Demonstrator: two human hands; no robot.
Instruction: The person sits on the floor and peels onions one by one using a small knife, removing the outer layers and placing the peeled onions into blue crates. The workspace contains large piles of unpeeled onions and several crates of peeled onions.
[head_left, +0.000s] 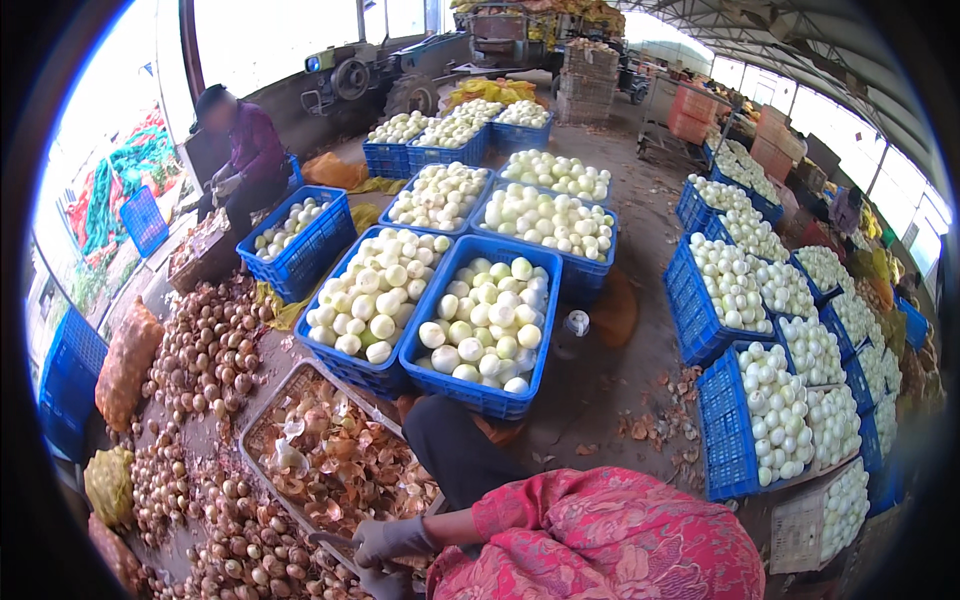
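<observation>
My right hand (379, 541), in a grey glove, grips a small knife (331, 538) whose blade points left over the rim of a plastic crate (264, 480). Just below it is my left hand (386, 583), also gloved and cut off by the bottom edge; whether it holds anything is hidden. Dry onion skins (337, 457) fill much of the crate. Unpeeled onions (247, 555) lie heaped on the ground to its left. Beyond my knee (457, 442) stands a blue crate (536, 352) heaped with peeled white onions (487, 315).
More blue crates (307, 330) of peeled onions stand ahead and in stacks (724, 427) on the right. A seated person (251, 150) works at the upper left. Full mesh sacks (127, 364) lean at the left. A tractor (375, 71) and a cart (667, 112) stand farther back.
</observation>
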